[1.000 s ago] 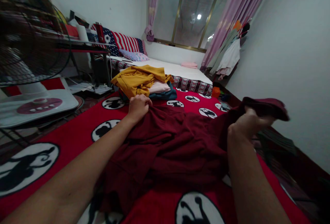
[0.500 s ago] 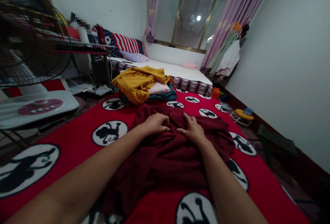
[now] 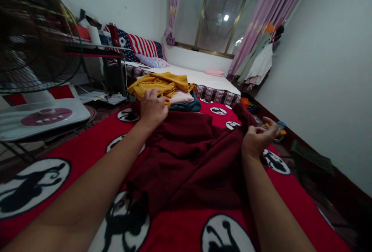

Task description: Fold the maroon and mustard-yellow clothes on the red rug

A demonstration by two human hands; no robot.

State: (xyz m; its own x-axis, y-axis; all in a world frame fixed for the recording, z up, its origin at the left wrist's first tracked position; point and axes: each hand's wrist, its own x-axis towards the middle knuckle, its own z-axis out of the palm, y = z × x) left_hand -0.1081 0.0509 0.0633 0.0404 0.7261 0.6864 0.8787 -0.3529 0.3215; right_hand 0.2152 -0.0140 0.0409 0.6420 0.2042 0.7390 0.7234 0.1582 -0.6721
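Left hand [image 3: 154, 107] and right hand [image 3: 259, 139] are well apart, the former at the far left edge of a maroon garment [image 3: 186, 155], the latter at its right side with fingers loosely curled; whether either grips cloth cannot be told. Rumpled on the red patterned blanket [image 3: 174, 228], the garment lies between the hands and extends toward the person, its broader spread apparently crosswise. Neither hand is clearly nearer; the left also adjoins the mustard cloth [image 3: 162, 83].
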